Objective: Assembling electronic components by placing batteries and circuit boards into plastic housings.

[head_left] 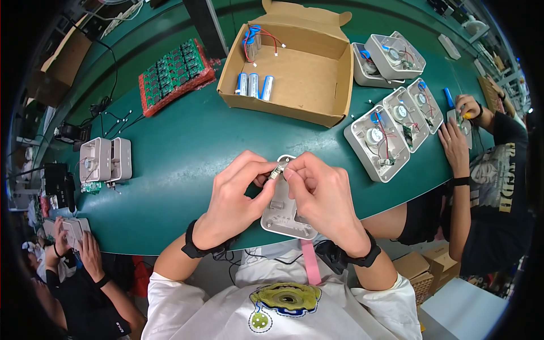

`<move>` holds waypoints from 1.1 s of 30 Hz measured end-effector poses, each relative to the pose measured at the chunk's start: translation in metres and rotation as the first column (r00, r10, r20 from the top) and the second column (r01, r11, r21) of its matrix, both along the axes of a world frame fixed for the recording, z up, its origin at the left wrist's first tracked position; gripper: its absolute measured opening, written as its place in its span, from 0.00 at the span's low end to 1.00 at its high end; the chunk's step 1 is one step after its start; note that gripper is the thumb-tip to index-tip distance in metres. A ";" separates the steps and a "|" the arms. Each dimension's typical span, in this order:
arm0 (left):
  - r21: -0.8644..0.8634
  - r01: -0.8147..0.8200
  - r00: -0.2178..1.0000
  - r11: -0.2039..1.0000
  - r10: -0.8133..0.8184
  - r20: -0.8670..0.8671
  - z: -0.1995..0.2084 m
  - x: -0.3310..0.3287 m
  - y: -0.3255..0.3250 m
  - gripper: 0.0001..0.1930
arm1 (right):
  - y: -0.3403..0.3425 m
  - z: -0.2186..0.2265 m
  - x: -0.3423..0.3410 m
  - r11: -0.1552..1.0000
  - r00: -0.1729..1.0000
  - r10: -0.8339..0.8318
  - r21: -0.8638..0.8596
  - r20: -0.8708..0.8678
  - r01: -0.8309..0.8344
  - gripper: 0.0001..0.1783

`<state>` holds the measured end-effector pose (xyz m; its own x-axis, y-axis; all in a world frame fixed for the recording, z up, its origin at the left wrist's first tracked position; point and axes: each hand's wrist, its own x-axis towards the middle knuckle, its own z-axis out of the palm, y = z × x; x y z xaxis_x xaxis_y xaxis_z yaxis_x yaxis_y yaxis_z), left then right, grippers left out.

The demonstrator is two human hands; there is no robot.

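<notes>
Over a light grey plastic housing (281, 220) at the table's near edge, both my hands meet with fingertips pinched. Between the thumb and fingers of my left hand (241, 184) is a small metallic-looking part (276, 171), its exact kind too small to make out. My right hand (320, 192) has its thumb and index finger closed at the other end of that part. The fingers hide the upper middle of the housing. Its inner side faces up, showing moulded ribs and screw posts.
An open cardboard box (294, 102) holds several blue-ended cylindrical batteries. Green circuit boards (175, 71) lie on red bubble wrap. Grey housings with speakers and wires (374, 141) stand at right, more housings (105, 158) at left. Co-workers' hands (456, 144) work at right and at lower left.
</notes>
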<state>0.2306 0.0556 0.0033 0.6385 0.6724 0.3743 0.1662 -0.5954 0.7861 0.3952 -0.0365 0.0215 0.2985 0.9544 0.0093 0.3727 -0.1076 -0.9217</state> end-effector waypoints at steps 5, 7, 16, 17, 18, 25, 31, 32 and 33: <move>0.018 0.005 1.000 1.000 -0.005 -0.002 -0.001 -0.001 -0.001 0.12 | -0.002 -0.008 -0.002 1.000 0.999 -0.028 -0.006 -0.046 0.028 0.05; 0.042 0.019 1.000 0.999 -0.020 0.010 -0.003 -0.001 0.000 0.13 | -0.001 -0.009 -0.002 1.000 0.998 -0.027 -0.006 -0.048 0.027 0.05; 0.158 -0.014 0.999 0.987 0.019 -0.030 0.000 -0.001 -0.007 0.14 | 0.000 -0.009 -0.013 0.995 0.990 -0.060 0.085 0.129 0.049 0.03; 0.170 -0.015 1.000 0.985 0.019 -0.022 0.001 0.000 -0.006 0.14 | -0.001 -0.008 -0.015 0.994 0.987 -0.070 0.091 0.143 0.057 0.02; 0.169 -0.008 1.000 0.986 0.012 -0.022 0.001 0.000 -0.005 0.14 | 0.000 -0.008 -0.015 0.993 0.985 -0.080 0.097 0.156 0.065 0.02; 0.132 0.036 0.999 0.991 -0.035 -0.008 0.004 0.001 -0.005 0.14 | -0.003 -0.007 -0.013 0.996 0.974 -0.068 0.075 0.215 0.053 0.02; 0.018 0.071 0.997 0.997 -0.071 0.027 0.001 0.000 0.004 0.12 | -0.001 0.020 0.004 0.990 0.897 -0.003 0.129 0.441 -0.061 0.05; -0.010 0.063 0.998 0.998 -0.063 0.018 0.000 -0.002 0.005 0.11 | 0.003 0.040 0.013 0.985 0.836 -0.020 0.155 0.548 -0.078 0.06; -0.006 0.054 0.998 0.999 -0.054 0.023 -0.001 -0.004 0.006 0.11 | 0.011 0.056 0.022 0.979 0.762 -0.040 0.179 0.646 -0.100 0.07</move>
